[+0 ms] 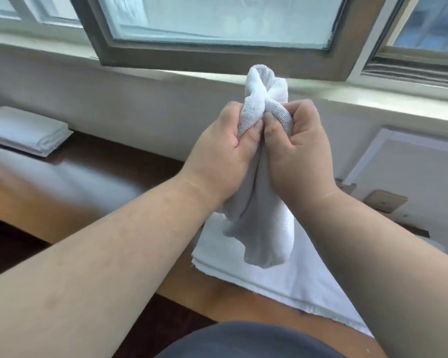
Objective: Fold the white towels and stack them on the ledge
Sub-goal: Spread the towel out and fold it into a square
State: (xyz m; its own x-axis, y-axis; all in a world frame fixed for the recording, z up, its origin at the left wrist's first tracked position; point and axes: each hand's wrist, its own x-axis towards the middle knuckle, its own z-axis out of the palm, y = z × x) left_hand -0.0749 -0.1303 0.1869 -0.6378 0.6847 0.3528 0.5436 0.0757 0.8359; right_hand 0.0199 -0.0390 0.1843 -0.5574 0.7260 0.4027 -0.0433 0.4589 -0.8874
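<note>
Left hand (225, 140) and right hand (298, 143) clench a bunched white towel (261, 104) above the tabletop (62, 187); folded stack (23, 130) far left of it; soft, limp cloth, best pinched at corners.

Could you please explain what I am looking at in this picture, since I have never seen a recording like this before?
There is no machine here. The single picture comes from a wide-angle camera worn on a person's head, looking forward and down at their bare hands. The left hand and the right hand together grip a bunched white terry towel, whose loose end hangs down. Under it, a flat white towel lies on the glossy brown wooden ledge. Farther left on that ledge sits a neat stack of folded white towels. Behind everything is a grey-framed window, swung open.
</note>
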